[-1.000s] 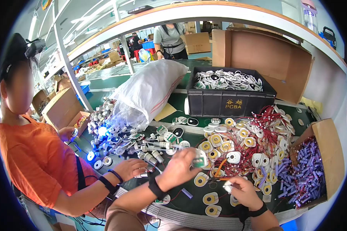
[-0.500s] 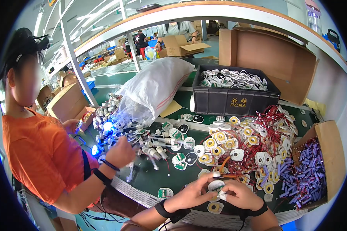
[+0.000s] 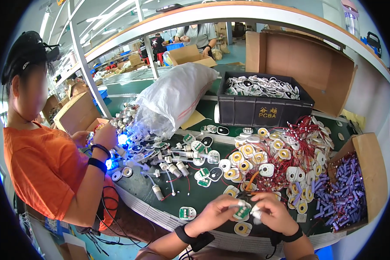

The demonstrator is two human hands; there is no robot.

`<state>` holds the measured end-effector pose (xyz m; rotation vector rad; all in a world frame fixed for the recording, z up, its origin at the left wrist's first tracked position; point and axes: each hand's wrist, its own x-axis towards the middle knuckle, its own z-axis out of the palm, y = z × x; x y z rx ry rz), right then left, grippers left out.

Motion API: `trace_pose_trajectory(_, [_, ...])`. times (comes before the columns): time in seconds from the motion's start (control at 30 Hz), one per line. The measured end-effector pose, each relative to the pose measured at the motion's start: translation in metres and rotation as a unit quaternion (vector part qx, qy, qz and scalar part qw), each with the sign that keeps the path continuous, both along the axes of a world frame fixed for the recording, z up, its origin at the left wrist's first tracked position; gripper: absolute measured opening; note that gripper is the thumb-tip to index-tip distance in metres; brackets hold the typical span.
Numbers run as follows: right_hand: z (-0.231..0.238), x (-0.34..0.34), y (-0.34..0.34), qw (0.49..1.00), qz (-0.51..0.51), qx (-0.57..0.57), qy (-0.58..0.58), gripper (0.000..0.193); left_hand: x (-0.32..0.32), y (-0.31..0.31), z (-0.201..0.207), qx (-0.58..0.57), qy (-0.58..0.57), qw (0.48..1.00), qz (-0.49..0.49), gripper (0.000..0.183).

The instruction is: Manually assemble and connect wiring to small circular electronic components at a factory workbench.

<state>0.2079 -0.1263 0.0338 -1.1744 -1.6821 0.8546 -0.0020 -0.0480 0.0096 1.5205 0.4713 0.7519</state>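
Observation:
My left hand pinches a small round piece with a green circuit board between thumb and fingertips. Close beside it, my right hand has its white-covered fingertips drawn together, just apart from the board; anything between them is too small to make out. Under the hands lies a white disc with a yellow ring. Beyond them spreads a heap of similar white and yellow discs with red wires. An orange cord runs by the heap's near side.
At the right stands a carton of purple cylinders. A black crate of white parts sits behind the heap. Left of it lies a white sack beside tubed parts. A co-worker in orange works at the left.
My right hand has come off the round piece and moved slightly right. The piece now shows its green board side. The co-worker's hand has drawn back toward the glowing blue lights.

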Motion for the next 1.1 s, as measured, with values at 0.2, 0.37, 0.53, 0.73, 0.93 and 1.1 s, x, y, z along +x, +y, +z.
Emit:
trace_pose_trajectory(0.2, [0.001, -0.012, 0.000, 0.999, 0.010, 0.016, -0.033, 0.021, -0.002, -0.006, -0.015, -0.019, 0.020, 1.000, -0.002, 0.027])
trace_pose_trajectory(0.37, [-0.005, -0.022, -0.009, 0.998, -0.003, -0.053, -0.029, 0.017, -0.002, -0.017, -0.023, -0.107, 0.033, 0.994, -0.004, 0.026])
trace_pose_trajectory(0.53, [-0.007, -0.021, -0.008, 0.994, -0.049, 0.011, -0.100, 0.018, -0.001, -0.019, -0.015, -0.064, 0.066, 0.995, 0.035, 0.022])
trace_pose_trajectory(0.73, [-0.015, -0.025, 0.008, 0.994, -0.078, 0.037, -0.067, 0.016, 0.006, -0.007, -0.017, 0.162, 0.065, 0.973, 0.153, 0.021])
trace_pose_trajectory(0.93, [-0.034, -0.020, 0.010, 0.995, -0.080, -0.002, -0.065, 0.019, 0.010, -0.006, -0.027, 0.070, 0.085, 0.987, 0.115, 0.015])
trace_pose_trajectory(1.1, [-0.039, -0.022, 0.006, 0.995, -0.080, -0.012, -0.054, 0.020, 0.008, -0.013, -0.025, 0.077, 0.095, 0.985, 0.125, 0.013])
